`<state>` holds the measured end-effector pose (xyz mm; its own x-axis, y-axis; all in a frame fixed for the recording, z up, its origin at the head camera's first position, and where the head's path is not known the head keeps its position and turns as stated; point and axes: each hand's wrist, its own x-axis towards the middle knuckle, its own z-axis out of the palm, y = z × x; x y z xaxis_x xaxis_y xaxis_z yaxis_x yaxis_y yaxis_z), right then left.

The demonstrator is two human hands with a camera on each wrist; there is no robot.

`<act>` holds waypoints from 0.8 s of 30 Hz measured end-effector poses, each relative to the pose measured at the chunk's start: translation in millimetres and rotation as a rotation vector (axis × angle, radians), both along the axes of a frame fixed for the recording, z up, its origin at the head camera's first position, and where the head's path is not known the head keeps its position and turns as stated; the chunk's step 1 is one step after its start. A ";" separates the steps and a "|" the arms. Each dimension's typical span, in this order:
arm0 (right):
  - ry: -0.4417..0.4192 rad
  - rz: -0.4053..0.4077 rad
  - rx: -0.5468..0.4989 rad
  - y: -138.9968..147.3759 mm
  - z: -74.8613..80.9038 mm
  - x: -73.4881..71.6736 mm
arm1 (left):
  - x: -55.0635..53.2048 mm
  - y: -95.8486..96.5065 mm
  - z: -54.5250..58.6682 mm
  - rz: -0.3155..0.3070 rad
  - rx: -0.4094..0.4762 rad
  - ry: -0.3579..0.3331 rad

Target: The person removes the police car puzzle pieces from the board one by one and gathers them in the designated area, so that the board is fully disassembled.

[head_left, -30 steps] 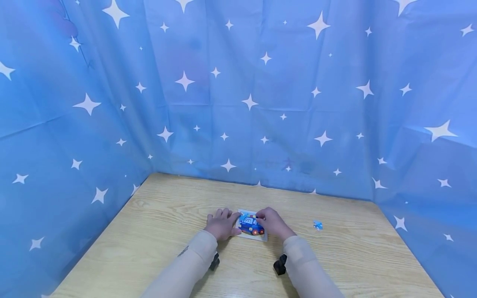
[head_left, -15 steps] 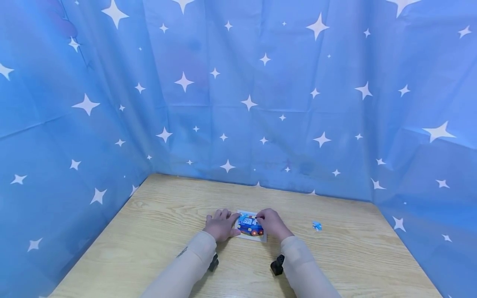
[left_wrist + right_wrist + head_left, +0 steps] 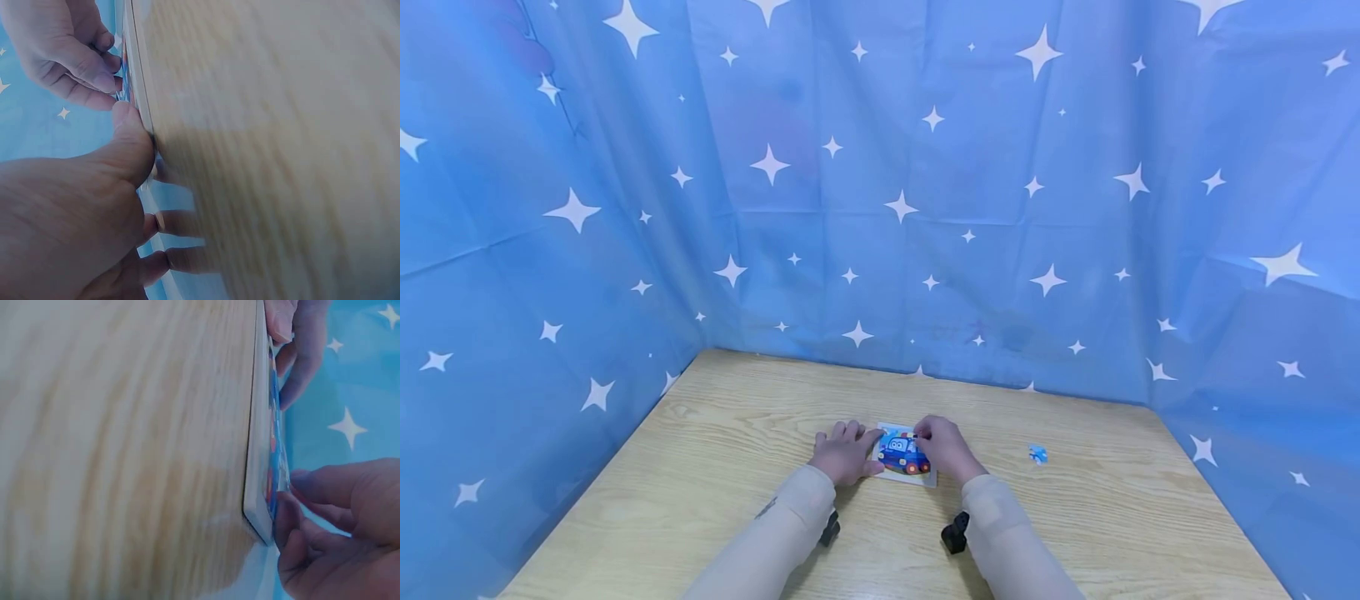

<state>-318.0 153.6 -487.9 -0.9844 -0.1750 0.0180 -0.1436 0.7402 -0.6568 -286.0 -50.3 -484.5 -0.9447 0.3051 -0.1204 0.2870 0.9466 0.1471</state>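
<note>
A small puzzle board (image 3: 907, 477) with a white frame and a blue cartoon car picture lies on the wooden table. My left hand (image 3: 841, 457) rests at its left side, thumb and index finger touching the frame and the other fingers spread on the tabletop. At the board's upper right, my right hand (image 3: 946, 447) pinches a puzzle piece between thumb and fingers; the fingers hide most of it. The right wrist view shows those fingertips (image 3: 289, 512) at the picture's surface, near the board's end. One loose blue puzzle piece (image 3: 1037, 453) lies to the right.
The wooden table (image 3: 722, 467) reaches back to a blue curtain (image 3: 880, 250) with white stars, which also hangs along both sides. A black wrist device (image 3: 955, 533) sits under the right forearm, and another (image 3: 830, 529) under the left.
My right wrist has shifted slightly left while its fingers stay at the board's upper right. The left hand, the board and the loose piece keep their places.
</note>
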 end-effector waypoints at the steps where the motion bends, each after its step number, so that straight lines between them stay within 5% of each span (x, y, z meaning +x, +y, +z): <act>1: -0.001 0.001 -0.003 -0.2 -0.7 -0.4 | 0.1 0.0 0.1 -0.001 -0.002 0.000; 24: -0.010 -0.004 -0.003 -2.1 -5.6 -6.1 | 0.3 -0.8 -1.6 0.007 -0.015 0.006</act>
<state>-324.2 151.5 -493.5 -0.9852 -0.1714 0.0090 -0.1346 0.7387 -0.6604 -285.7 -51.0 -486.1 -0.9474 0.2968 -0.1195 0.2812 0.9506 0.1314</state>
